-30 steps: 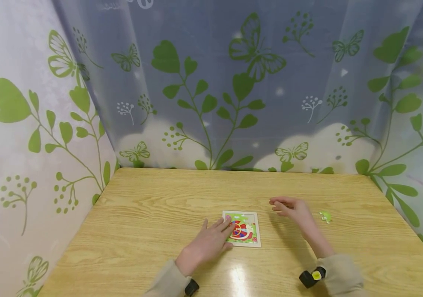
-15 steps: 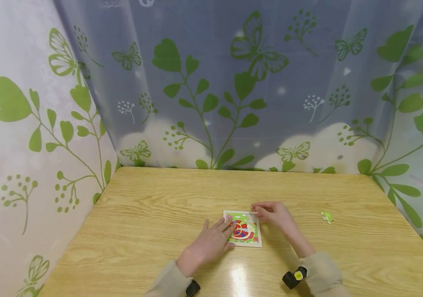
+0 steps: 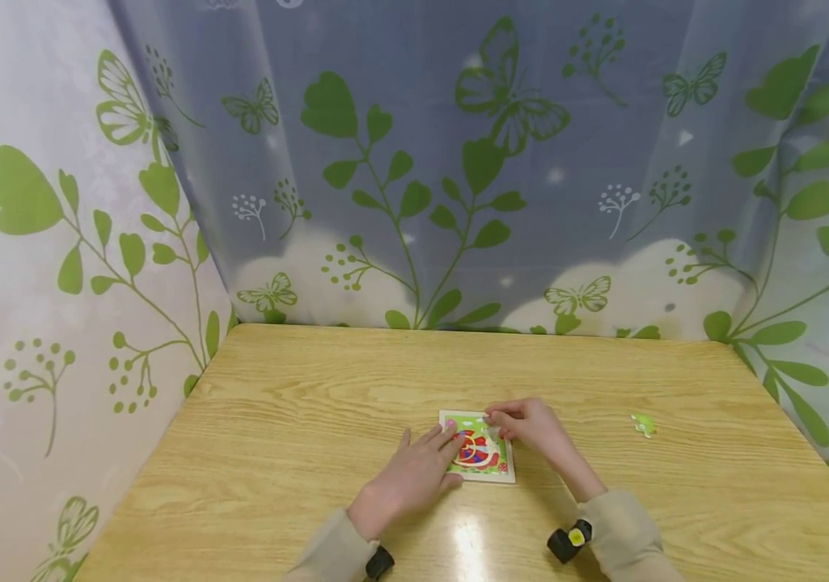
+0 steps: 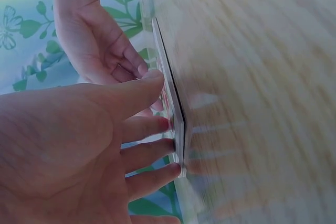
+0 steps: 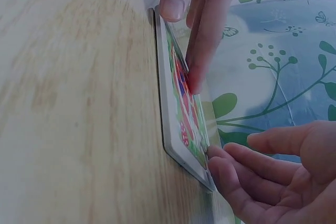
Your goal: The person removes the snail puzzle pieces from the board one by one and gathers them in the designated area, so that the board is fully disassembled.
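Wood-rimmed, the picture puzzle (image 3: 478, 449) lies on the counter (image 3: 298, 420), its left side under the outspread left grip (image 3: 410, 473). Over the last second the right grip (image 3: 534, 424) has moved in from the right to the puzzle's far right corner — thumb and fingers drawn close, though whether they pinch a piece cannot be told. Work now appears centred there; the green piece (image 3: 643, 425) remains well apart, at right.
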